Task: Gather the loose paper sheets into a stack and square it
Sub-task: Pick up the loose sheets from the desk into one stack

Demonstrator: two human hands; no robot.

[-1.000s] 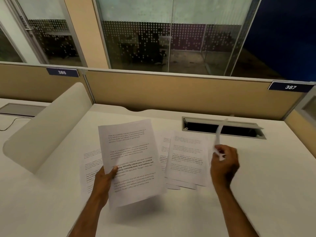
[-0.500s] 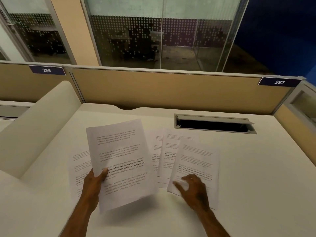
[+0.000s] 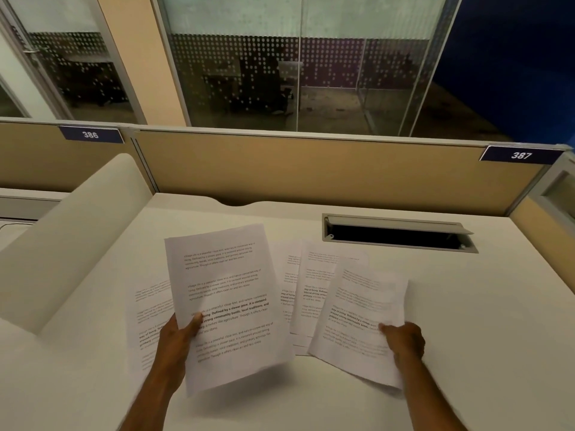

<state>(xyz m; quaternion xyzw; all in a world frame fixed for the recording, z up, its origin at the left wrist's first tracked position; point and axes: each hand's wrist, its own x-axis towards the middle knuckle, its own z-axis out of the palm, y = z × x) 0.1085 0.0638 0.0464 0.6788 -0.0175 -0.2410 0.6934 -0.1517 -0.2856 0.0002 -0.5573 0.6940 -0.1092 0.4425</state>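
My left hand (image 3: 176, 340) holds a printed paper sheet (image 3: 227, 293) tilted up above the white desk (image 3: 485, 321), thumb on its face. My right hand (image 3: 406, 342) pinches the right edge of another printed sheet (image 3: 357, 318), which lifts slightly off the desk. Between them, two or three overlapping sheets (image 3: 306, 293) lie flat on the desk. One more sheet (image 3: 149, 312) lies on the desk, partly hidden behind the sheet in my left hand.
An open cable slot with a grey flap (image 3: 395, 234) is set into the desk at the back right. A curved white divider (image 3: 68, 241) rises on the left. A beige partition (image 3: 311, 169) with number plates 386 and 387 closes the back.
My right hand dropped from a raised position to the desk, pressed on the right-hand sheet, then slid to its right edge and gripped it. The left hand kept its sheet.
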